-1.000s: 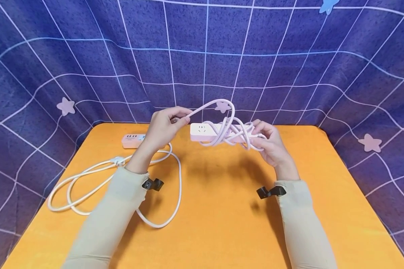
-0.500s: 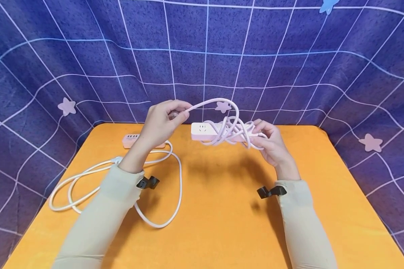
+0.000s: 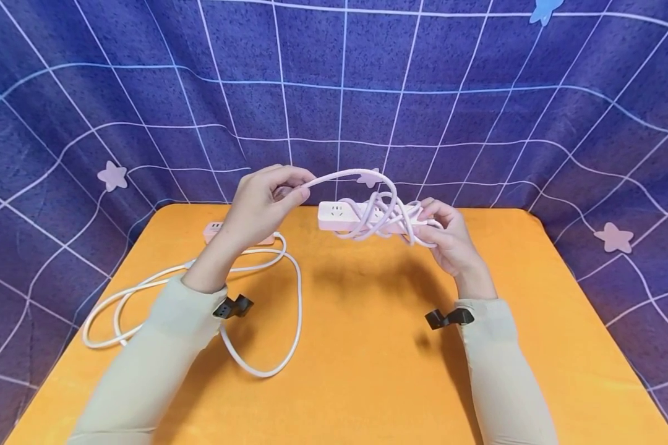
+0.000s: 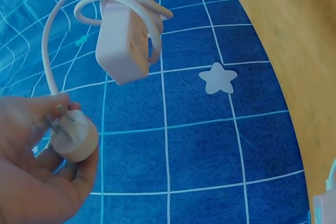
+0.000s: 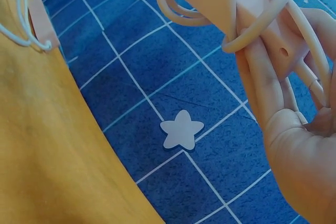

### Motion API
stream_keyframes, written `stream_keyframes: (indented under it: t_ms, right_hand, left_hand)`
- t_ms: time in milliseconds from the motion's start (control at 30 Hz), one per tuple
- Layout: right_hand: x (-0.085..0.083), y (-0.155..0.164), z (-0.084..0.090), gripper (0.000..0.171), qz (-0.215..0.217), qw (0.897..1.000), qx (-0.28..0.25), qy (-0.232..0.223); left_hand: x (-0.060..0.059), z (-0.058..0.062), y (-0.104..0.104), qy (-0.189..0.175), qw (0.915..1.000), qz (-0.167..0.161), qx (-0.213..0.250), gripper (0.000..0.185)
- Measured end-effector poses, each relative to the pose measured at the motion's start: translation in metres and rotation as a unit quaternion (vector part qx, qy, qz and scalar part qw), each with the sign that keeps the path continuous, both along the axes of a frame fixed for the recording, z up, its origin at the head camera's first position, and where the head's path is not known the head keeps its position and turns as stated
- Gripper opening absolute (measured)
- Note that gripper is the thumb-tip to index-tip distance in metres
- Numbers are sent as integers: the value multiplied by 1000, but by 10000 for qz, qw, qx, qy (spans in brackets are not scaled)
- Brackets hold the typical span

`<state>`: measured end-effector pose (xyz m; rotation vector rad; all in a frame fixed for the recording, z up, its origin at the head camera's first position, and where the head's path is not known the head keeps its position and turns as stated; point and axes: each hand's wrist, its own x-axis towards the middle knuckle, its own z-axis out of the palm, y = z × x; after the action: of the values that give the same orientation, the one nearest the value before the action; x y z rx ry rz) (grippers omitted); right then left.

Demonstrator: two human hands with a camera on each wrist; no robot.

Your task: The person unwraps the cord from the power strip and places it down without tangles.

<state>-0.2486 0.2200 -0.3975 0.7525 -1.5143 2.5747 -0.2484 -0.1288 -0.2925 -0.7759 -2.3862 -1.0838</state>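
A pale pink power strip (image 3: 334, 217) is held up above the table, its own cord (image 3: 367, 213) wound loosely around it in several crossing loops. My right hand (image 3: 451, 238) grips its right end, fingers and thumb about the body and the cord there. The cord's free end arches left to my left hand (image 3: 264, 201), which pinches it by the plug (image 4: 76, 135). In the left wrist view the plug's metal prongs show beside the thumb. The sockets on the strip's left end face up and forward; the loops cover the middle ones.
A second pink power strip (image 3: 211, 232) lies at the back left of the orange table (image 3: 356, 346), partly hidden behind my left arm. Its white cord (image 3: 299, 309) spreads in wide loops under that arm. A blue gridded curtain (image 3: 367, 111) with stars hangs around the table.
My left hand has drawn slightly left with the plug, and the arching cord has stretched longer and flatter. The right hand and the wrapped power strip have barely moved.
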Motion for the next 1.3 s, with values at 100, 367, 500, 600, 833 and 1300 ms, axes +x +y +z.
stream_keyframes:
  t_ms: [100,367,500,600,833,1300]
  right_hand:
    - [0,0,0,36,-19,10000,-57,-43]
    - [0,0,1,37,-174,9994,-232,-168]
    - [1,-1,4,36,-308,9989,-225,-288]
    - [1,-2,5,36,-356,9985,-249,-329]
    - [1,-1,4,35,-574,9974,-275,-332]
    - [-1,-3,2,35,-658,9970,-293,-284]
  left_hand:
    - [3,0,-1,-50,10000,-78,10,15]
    - [16,0,-3,38,9982,-586,-134,15]
    - [22,-2,-5,38,9966,-798,-217,15]
    - [26,-4,-9,59,9950,-917,-387,16]
    - [34,-9,-18,88,9836,-1506,-992,19]
    - [30,-44,-23,407,9377,-2867,-1920,26]
